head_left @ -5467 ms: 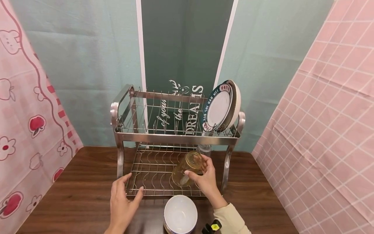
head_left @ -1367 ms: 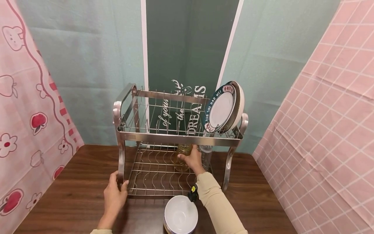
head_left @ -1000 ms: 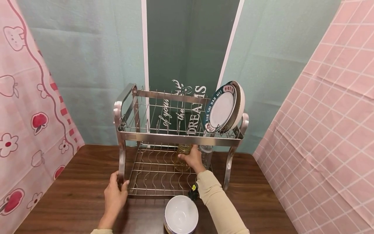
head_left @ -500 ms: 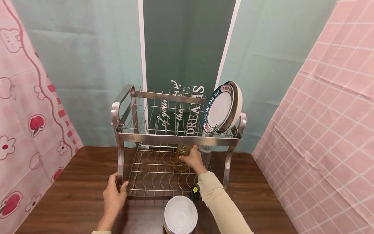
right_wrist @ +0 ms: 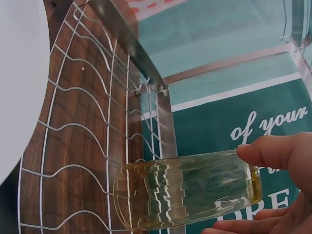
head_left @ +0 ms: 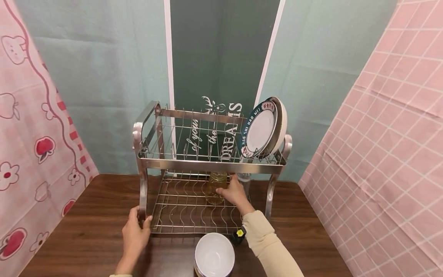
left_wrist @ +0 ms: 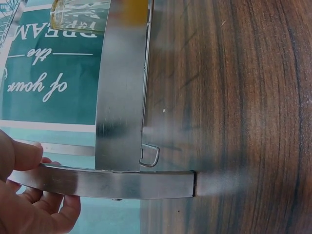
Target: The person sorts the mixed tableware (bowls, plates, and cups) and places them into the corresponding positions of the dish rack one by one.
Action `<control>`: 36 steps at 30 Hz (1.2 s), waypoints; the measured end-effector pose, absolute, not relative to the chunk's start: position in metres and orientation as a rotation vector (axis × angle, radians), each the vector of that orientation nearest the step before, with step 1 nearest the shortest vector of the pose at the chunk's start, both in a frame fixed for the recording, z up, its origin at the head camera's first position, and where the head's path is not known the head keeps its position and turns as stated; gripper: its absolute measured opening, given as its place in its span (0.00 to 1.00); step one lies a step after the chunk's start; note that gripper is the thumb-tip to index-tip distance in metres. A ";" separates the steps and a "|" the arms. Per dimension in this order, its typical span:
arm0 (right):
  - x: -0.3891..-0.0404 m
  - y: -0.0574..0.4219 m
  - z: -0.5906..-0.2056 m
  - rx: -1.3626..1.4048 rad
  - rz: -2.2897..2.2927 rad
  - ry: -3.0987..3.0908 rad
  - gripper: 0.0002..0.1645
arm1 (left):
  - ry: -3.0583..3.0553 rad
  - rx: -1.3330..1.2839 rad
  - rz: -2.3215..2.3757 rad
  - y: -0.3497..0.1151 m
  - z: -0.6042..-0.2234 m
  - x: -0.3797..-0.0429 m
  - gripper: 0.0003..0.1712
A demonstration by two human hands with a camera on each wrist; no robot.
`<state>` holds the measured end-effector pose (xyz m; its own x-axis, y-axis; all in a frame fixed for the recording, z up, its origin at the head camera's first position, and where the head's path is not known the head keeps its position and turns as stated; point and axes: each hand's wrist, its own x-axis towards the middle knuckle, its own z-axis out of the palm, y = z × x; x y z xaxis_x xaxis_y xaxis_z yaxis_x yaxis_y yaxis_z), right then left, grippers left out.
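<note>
In the head view, my left hand (head_left: pixel 135 234) grips the front left leg of the metal dish rack (head_left: pixel 207 165). The left wrist view shows the thumb on one side of that leg (left_wrist: pixel 58 180) and the fingers curled round the other. My right hand (head_left: pixel 237 194) reaches under the upper tier beside an amber drinking glass (head_left: pixel 214 192) that stands on the lower wire shelf. In the right wrist view, the thumb tip overlaps the end of the amber glass (right_wrist: pixel 204 185), while the fingers are spread away from its far side. A clear glass (head_left: pixel 245 181) stands behind this hand, partly hidden.
On the upper tier, a blue-rimmed plate (head_left: pixel 259 130) leans against a pale bowl (head_left: pixel 282 127) at the right end. White stacked bowls (head_left: pixel 214 254) stand on the wooden table (head_left: pixel 86 231) before the rack. Pink and green cloths surround the table.
The right hand brought the amber glass from a tilted hold to standing on the lower shelf, then drew back slightly rightward, its fingers loosening. The left hand moved onto the rack's leg earlier and stays there.
</note>
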<state>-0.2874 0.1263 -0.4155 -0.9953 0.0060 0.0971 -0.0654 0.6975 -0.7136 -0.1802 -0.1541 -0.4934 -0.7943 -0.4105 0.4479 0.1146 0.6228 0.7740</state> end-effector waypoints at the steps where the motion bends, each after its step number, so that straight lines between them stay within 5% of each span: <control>1: -0.285 0.127 -0.415 0.064 1.191 -2.818 0.44 | -2.239 0.235 -1.127 -0.154 -0.493 -0.180 0.23; 36: -0.212 0.143 -0.424 0.586 1.202 -3.006 0.33 | -2.249 0.221 -1.082 -0.156 -0.497 -0.181 0.21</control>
<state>-0.2119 0.1430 -0.4244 -0.9260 -0.3775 -0.0052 -0.2699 0.6715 -0.6901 -0.1812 -0.1558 -0.4966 -0.7904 -0.3992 0.4646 0.1139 0.6494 0.7519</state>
